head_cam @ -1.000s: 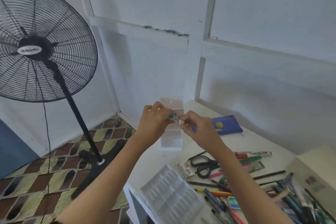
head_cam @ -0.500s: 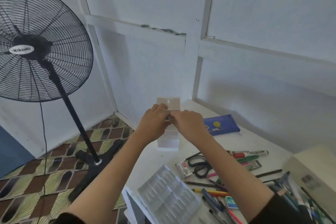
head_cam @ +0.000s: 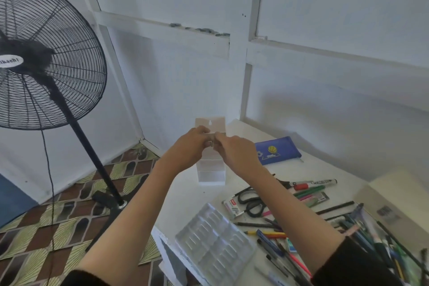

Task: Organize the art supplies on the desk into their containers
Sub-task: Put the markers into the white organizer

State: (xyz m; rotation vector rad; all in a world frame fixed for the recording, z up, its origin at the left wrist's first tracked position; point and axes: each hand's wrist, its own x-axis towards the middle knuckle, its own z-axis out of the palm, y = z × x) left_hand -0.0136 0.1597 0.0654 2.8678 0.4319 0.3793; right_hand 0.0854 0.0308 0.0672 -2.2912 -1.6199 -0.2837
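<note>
Hands have drawn together since a second ago, and the fingertips now meet. Left hand [head_cam: 188, 149] and right hand [head_cam: 235, 153] both pinch a small grey item [head_cam: 210, 144] with curled fingers. It is held above the surface [head_cam: 185, 199], in front of the clear tiered box [head_cam: 211, 175]. Scissors [head_cam: 251, 203] and pens [head_cam: 267, 232] lie near right.

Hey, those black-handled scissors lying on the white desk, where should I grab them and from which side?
Probably best to take the black-handled scissors by their two handle loops, reaching down from the near left. The loops lie flat and exposed there; the blade end runs off under the right forearm, so that side is blocked.
</note>
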